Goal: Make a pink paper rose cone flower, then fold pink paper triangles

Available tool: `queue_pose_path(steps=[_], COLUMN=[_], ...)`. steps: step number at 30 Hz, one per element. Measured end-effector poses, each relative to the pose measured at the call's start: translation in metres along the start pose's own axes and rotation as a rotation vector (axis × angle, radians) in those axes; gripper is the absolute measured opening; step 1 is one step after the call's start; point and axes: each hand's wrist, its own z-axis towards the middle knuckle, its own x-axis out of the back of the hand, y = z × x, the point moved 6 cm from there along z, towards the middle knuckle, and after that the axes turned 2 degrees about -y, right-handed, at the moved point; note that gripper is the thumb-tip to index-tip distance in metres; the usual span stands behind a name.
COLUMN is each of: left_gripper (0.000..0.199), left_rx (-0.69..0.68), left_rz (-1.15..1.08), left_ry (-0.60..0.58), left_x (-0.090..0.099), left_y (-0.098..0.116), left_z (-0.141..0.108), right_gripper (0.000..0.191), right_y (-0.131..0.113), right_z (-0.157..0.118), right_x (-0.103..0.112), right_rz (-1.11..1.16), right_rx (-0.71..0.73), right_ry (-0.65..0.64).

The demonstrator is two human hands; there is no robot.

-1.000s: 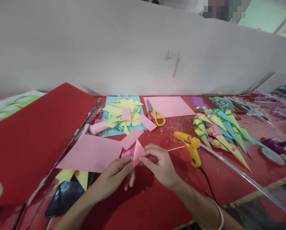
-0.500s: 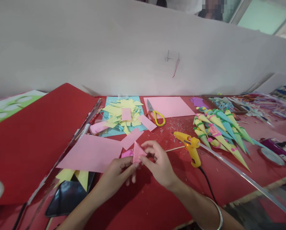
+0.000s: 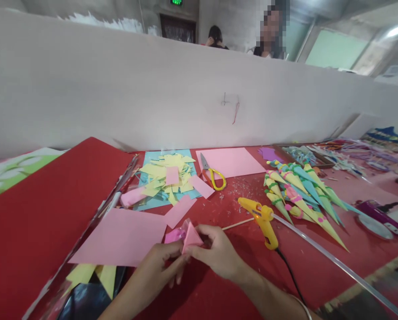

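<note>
Both hands meet over the red tabletop around a small pink paper cone (image 3: 191, 238). My left hand (image 3: 167, 262) pinches its lower left side, and my right hand (image 3: 215, 249) grips its right edge with thumb and fingers. Just behind the cone lies a bright pink packet (image 3: 174, 235), partly covered by it. A pink paper strip (image 3: 180, 211) and a large pink sheet (image 3: 118, 235) lie to the left. Right of my hands rests a yellow glue gun (image 3: 262, 220) with a long clear glue stick (image 3: 319, 246) in its back, beside a thin wooden stick (image 3: 238, 224).
Yellow-handled scissors (image 3: 215, 175) lie partly on another pink sheet (image 3: 242, 160). A heap of yellow paper scraps (image 3: 168, 171) covers a blue sheet. Several decorated paper cones (image 3: 302, 191) are piled at right. A red board (image 3: 58, 200) and a phone (image 3: 85, 302) are at left.
The view has tilted up, showing more beyond the white partition, including two people. The pink paper has turned in my fingers and looks more rounded, like a cone.
</note>
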Motion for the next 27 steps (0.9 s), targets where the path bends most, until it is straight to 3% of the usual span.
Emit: queue_pose_path(steps=[6, 10, 13, 18, 24, 27], left_gripper=[0.034, 0.034, 0.035, 0.035, 0.036, 0.036], left_rx=[-0.011, -0.105, -0.177, -0.184, -0.166, -0.165], left_rz=[0.051, 0.100, 0.089, 0.060, 0.083, 0.127], left_ry=[-0.046, 0.005, 0.059, 0.111, 0.202, 0.223], left_x=[-0.005, -0.001, 0.003, 0.006, 0.012, 0.016], left_y=[0.009, 0.021, 0.026, 0.027, 0.025, 0.023], left_z=[-0.006, -0.008, -0.009, -0.009, -0.010, -0.010], right_gripper=[0.012, 0.018, 0.020, 0.036, 0.032, 0.034], right_y=[-0.008, -0.012, -0.013, -0.010, -0.003, -0.002], right_z=[-0.006, -0.008, -0.008, -0.008, -0.009, -0.010], right_x=[-0.001, -0.002, 0.000, 0.008, -0.005, -0.008], right_rz=[-0.089, -0.002, 0.039, 0.008, 0.052, -0.003], right_rx=[0.018, 0.049, 0.062, 0.060, 0.009, 0.009], right_ry=[-0.019, -0.015, 0.029, 0.151, -0.009, -0.023])
